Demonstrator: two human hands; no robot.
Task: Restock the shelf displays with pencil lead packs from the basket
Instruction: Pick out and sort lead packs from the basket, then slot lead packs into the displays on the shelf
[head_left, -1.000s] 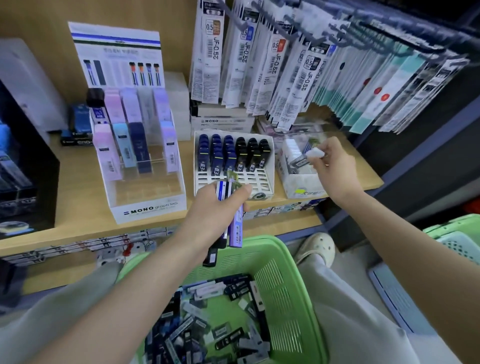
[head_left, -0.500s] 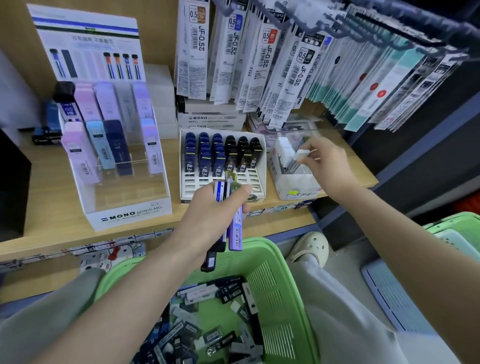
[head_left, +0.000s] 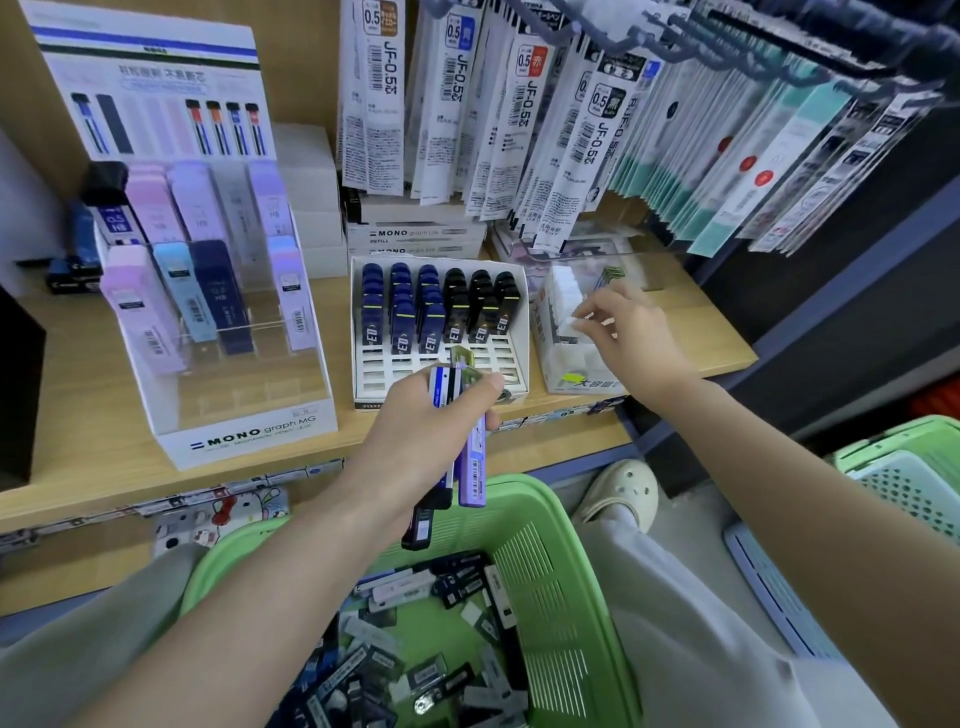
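My left hand (head_left: 423, 426) grips a bunch of pencil lead packs (head_left: 467, 457), purple, blue and dark ones, above the green basket (head_left: 550, 561). Several loose packs (head_left: 431, 639) lie in the basket. My right hand (head_left: 631, 332) pinches a white pack (head_left: 569, 326) at the top of the small white display box (head_left: 566, 364) on the wooden shelf (head_left: 93, 447). The slotted white tray (head_left: 441, 374) with blue and black packs stands between my hands. The MONO display stand (head_left: 244, 436) holds pastel packs at the left.
Refill packets (head_left: 452, 104) hang from hooks above the shelf. MONO refill boxes (head_left: 415, 234) sit behind the slotted tray. A second green basket (head_left: 909, 467) stands at the right. My shoe (head_left: 621, 491) rests on the floor beside the near basket.
My right hand has lowered the white pack from above the small display box down to its row of packs. The view has shifted closer and a little left. My left hand keeps its bunch.
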